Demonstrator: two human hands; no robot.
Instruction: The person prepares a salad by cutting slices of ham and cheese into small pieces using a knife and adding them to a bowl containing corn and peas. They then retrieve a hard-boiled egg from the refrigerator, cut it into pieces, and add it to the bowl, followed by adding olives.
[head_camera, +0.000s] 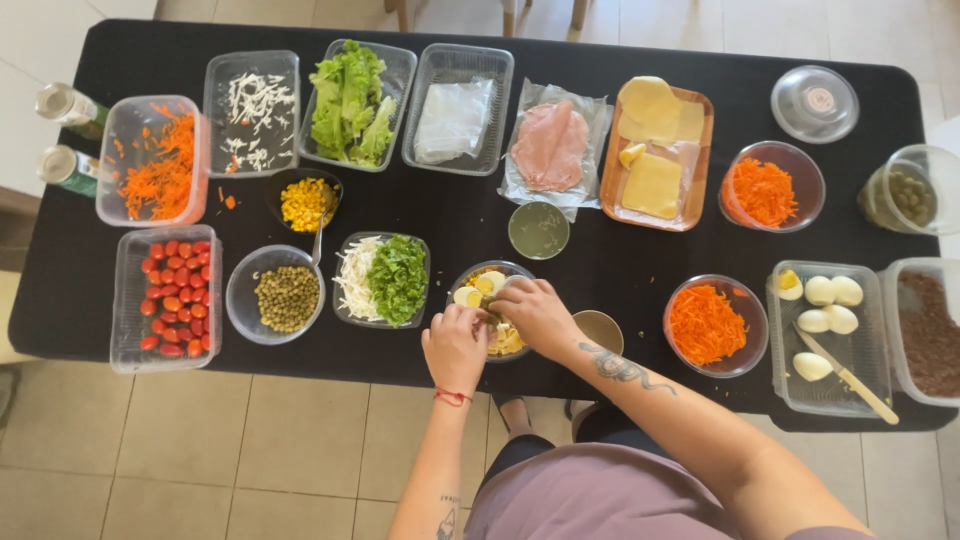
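Both my hands work over a small clear bowl (487, 275) near the table's front edge. It holds egg halves and yellow bits. My left hand (455, 345) has its fingers pinched at the bowl's near left rim, by an egg half (467, 297). My right hand (538, 315) lies over the bowl's right side, fingers curled down into it. What either hand pinches is hidden. A small metal lid or cup (600, 329) sits just right of my right wrist.
A black table (620, 255) carries several tubs: cherry tomatoes (172, 295), peas (286, 297), corn (306, 202), lettuce (350, 100), grated carrot (706, 322), ham (549, 146), cheese slices (653, 170). A tray (870, 352) at right holds peeled eggs and a knife (850, 378).
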